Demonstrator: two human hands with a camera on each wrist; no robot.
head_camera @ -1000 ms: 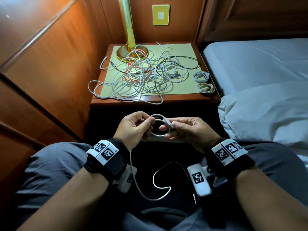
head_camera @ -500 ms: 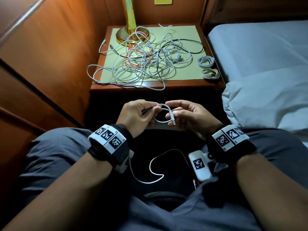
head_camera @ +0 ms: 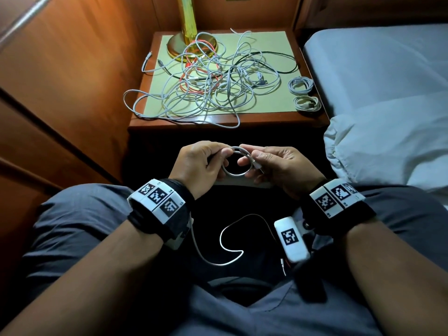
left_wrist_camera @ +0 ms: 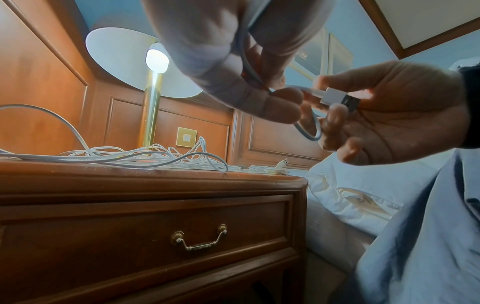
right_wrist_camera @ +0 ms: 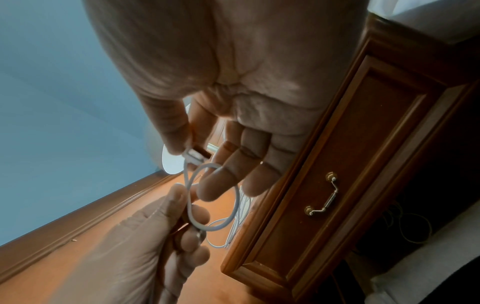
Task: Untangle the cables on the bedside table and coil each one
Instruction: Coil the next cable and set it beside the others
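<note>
The loop of white cable (head_camera: 236, 163) between the hands is rounder and fuller now than a second ago, a proper ring hanging below the fingertips. The right hand (head_camera: 282, 166) has turned the USB plug (head_camera: 256, 165) from upright to slanting down toward the palm, pinched at thumb and forefinger. The left hand (head_camera: 198, 167) has slid its pinch up to the top of the ring, and the slack tail (head_camera: 224, 241) over the lap has pulled in tighter.

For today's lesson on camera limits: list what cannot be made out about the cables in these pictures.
- Tangled cables, head view: overlaps hide how many there are.
- White cable: its far plug is hidden behind the right wrist camera.
- Left hand, left wrist view: too close and blurred to show its grip.
</note>
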